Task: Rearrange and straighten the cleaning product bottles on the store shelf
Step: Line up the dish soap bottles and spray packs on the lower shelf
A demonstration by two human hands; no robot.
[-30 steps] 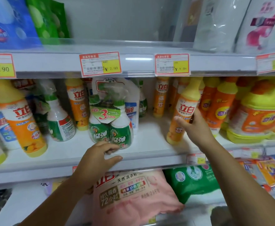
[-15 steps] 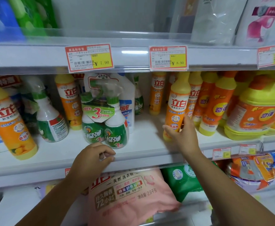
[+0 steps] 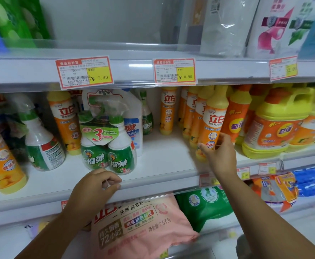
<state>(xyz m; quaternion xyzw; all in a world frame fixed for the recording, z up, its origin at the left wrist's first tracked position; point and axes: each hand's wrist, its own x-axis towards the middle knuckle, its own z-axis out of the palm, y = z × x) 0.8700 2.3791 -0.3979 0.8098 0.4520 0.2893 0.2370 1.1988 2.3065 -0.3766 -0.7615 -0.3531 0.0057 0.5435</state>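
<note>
An orange dish-soap bottle with a yellow top (image 3: pixel 213 120) stands upright at the front of a row of like bottles (image 3: pixel 192 113) on the middle shelf (image 3: pixel 164 165). My right hand (image 3: pixel 219 156) wraps its lower part, thumb on the left and fingers across the front. My left hand (image 3: pixel 95 187) rests curled on the shelf's front lip, holding nothing. Just behind it is a twin pack of green spray bottles (image 3: pixel 108 146). One more orange bottle (image 3: pixel 168 109) stands alone at the back.
Large yellow-and-orange jugs (image 3: pixel 278 126) fill the shelf's right end. More orange bottles (image 3: pixel 1 157) and a green spray bottle (image 3: pixel 41 144) stand on the left, a white-blue bottle (image 3: pixel 132 118) behind the twin pack. Price tags (image 3: pixel 84 71) line the upper shelf; a pink bag (image 3: pixel 140 227) lies below.
My right hand has brought the orange bottle from a tilt to upright and shifted it right, up against the row of like bottles. My left hand stays on the shelf lip.
</note>
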